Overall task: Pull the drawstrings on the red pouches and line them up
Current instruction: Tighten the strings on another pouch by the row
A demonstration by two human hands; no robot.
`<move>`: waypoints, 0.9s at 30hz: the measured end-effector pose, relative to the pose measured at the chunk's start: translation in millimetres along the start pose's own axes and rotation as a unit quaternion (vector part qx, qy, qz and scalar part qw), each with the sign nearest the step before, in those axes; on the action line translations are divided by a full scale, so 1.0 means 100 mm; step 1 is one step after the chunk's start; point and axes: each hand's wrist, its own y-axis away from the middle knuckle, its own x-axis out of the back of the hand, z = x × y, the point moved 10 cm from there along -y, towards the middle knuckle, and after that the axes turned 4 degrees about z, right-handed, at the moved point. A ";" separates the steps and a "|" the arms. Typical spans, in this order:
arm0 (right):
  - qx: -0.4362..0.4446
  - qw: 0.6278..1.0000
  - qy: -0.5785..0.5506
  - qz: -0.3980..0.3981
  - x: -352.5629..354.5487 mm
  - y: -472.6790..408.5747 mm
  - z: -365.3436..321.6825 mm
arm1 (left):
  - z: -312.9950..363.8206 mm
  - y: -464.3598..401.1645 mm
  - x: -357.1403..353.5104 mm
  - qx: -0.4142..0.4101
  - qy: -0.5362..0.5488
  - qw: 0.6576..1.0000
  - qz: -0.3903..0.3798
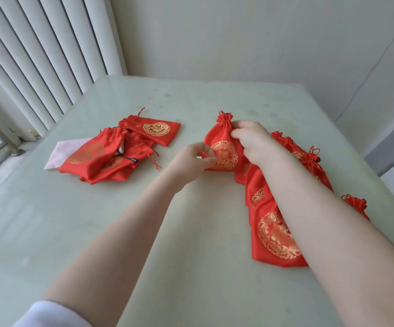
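Cinched red pouch [222, 147] lying centre-right on desk [144, 232], heading row of closed pouches [273, 232]. Right hand [252, 140] gripping its shoulder, left hand [191, 159] pinching lower-left corner. Advice: tug corners flat, align neck with neighbours. Unsorted pile [111, 154] waiting left of centre.

A cinched red pouch [223, 147] with a gold emblem lies mid-table heading a row of pouches [276, 227] toward the right edge; a loose heap [111, 154] lies left.
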 end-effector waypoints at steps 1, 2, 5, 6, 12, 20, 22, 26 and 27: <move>-0.007 1.000 0.014 0.019 0.03 -0.09 0.04 | -0.03 -0.08 -0.02 -0.004 -0.002 1.000 0.011; -0.012 0.998 0.035 0.043 0.07 -0.14 0.09 | -0.04 -0.14 -0.04 -0.007 -0.012 1.000 0.021; -0.012 0.985 0.120 0.122 0.26 -0.30 0.13 | -0.08 -0.33 -0.10 -0.009 -0.059 0.998 0.037; 0.004 0.979 0.153 0.134 0.27 -0.30 0.09 | -0.08 -0.35 -0.10 -0.011 -0.072 0.997 0.038; 0.102 0.955 0.255 0.109 -0.08 -0.22 -0.23 | -0.24 -0.40 0.18 0.023 -0.062 0.992 0.107; 0.090 0.973 0.214 0.004 -0.70 -0.13 -0.20 | -0.55 -0.39 0.74 0.138 -0.098 0.967 0.188; 0.081 0.975 0.207 -0.006 -0.75 -0.13 -0.16 | -0.55 -0.40 0.77 0.155 -0.038 0.967 0.199; 0.086 0.976 0.200 -0.007 -0.76 -0.14 -0.14 | -0.63 -0.46 0.89 0.194 0.099 0.943 0.253; 0.091 0.976 0.199 -0.007 -0.75 -0.14 -0.15 | -0.66 -0.48 0.90 0.203 0.127 0.936 0.258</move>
